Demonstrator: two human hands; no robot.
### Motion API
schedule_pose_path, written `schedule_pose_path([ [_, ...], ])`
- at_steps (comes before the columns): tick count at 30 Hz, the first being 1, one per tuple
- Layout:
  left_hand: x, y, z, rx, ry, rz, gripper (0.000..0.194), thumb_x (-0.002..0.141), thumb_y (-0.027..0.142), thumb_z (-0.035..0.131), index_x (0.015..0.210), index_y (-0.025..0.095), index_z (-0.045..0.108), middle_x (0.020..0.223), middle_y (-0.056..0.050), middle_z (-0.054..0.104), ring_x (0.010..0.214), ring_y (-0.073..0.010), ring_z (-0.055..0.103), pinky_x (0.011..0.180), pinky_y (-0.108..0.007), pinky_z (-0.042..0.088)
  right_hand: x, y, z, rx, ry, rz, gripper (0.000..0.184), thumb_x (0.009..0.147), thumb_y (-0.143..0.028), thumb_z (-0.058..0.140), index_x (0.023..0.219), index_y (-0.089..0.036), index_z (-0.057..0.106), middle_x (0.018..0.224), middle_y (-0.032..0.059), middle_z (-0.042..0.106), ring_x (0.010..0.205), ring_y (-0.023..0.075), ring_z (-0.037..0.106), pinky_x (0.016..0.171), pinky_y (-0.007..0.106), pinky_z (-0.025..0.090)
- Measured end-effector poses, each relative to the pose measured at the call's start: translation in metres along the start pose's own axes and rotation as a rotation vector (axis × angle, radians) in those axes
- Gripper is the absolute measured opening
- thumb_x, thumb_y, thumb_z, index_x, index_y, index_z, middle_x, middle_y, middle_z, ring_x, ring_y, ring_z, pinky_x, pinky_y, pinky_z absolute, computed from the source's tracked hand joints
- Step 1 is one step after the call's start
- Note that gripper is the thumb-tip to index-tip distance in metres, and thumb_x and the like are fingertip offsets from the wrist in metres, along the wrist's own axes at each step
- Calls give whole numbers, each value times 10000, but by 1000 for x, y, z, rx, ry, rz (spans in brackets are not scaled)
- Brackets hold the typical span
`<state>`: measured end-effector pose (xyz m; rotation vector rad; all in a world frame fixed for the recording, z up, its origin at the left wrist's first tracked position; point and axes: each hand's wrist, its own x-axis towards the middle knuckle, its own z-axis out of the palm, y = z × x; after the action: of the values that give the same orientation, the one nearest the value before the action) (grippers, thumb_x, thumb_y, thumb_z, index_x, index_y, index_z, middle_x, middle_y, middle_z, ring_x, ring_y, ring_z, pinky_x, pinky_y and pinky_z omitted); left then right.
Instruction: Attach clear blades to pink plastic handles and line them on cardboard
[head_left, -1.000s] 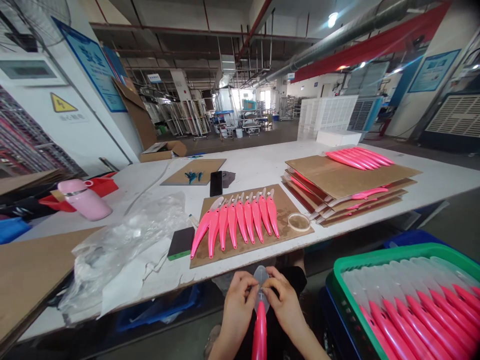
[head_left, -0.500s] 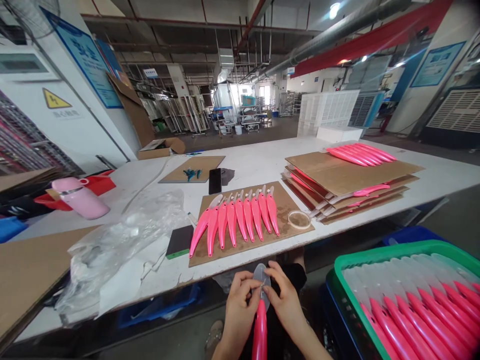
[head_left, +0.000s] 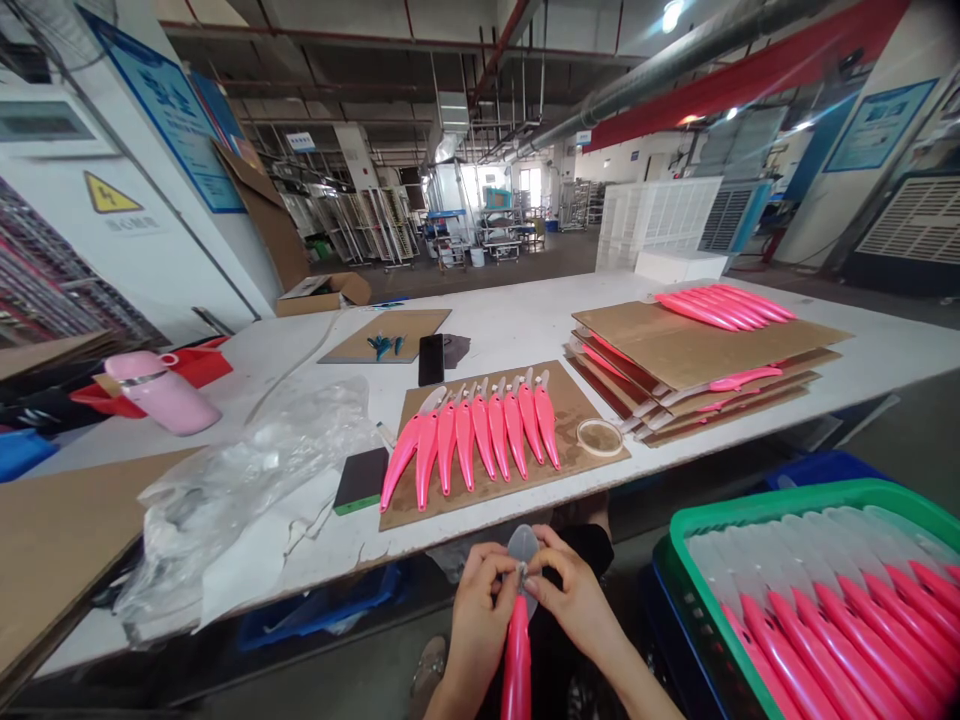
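Note:
A glossy pink fishing lure (head_left: 517, 660) with a clear spoon-shaped lip (head_left: 523, 545) is held upright in front of me, below the table's front edge. My left hand (head_left: 484, 610) is closed, pinching at the base of the lip from the left. My right hand (head_left: 570, 590) is closed as well, with its thumb and finger meeting the same spot from the right. Between the fingertips shows a small pale piece, too small to make out. Several like pink lures (head_left: 480, 435) lie in a row on a cardboard sheet (head_left: 577, 400) on the table.
On my right, a green tray (head_left: 679, 530) holds several pink lures with clear lips. Stacked cardboard sheets (head_left: 637, 350) carry more lures. A wooden ring (head_left: 600, 437), black-and-green block (head_left: 360, 480), phone (head_left: 431, 360), plastic bag (head_left: 247, 490) and pink bottle (head_left: 172, 395) lie on the white table (head_left: 510, 325).
My fingers have shifted slightly at the base of the lip, and the small pale piece there shows more clearly. The lure stays between both hands. The view has tilted slightly.

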<state>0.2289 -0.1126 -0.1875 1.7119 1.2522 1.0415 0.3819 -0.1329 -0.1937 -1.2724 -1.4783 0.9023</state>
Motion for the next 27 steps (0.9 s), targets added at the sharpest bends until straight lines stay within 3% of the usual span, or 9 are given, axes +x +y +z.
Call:
schedule_pose_path([
  [4, 0, -1, 2, -11, 4, -17, 193, 809, 302, 538, 750, 198, 689, 948, -83, 562, 807, -209, 582, 658, -302, 500, 3, -1, -3, 28, 29, 4, 193, 890, -282, 515, 810, -208, 674, 1156, 74, 635, 1083, 225, 588, 899, 283, 430],
  [12, -1, 0, 3, -8, -4, -7, 193, 819, 295, 529, 750, 195, 679, 932, -76, 556, 833, -211, 572, 684, -306, 486, 8, -2, 4, -82, 48, 23, 149, 795, -158, 549, 707, -200, 661, 1090, 67, 647, 982, 206, 622, 862, 279, 437],
  [18, 0, -6, 2, -15, 6, 31, 176, 822, 298, 547, 741, 194, 665, 886, -64, 566, 800, -206, 575, 656, -296, 474, 7, -4, 11, -162, 112, 66, 165, 771, -118, 517, 687, -180, 645, 1096, 129, 649, 1072, 249, 599, 902, 331, 423],
  [27, 0, -4, 2, -16, 12, 53, 174, 818, 292, 551, 727, 189, 659, 861, -61, 574, 791, -204, 583, 650, -293, 482, 3, -8, 12, -278, 107, 52, 168, 797, -119, 502, 744, -178, 650, 1159, 154, 639, 1148, 261, 573, 920, 358, 446],
])
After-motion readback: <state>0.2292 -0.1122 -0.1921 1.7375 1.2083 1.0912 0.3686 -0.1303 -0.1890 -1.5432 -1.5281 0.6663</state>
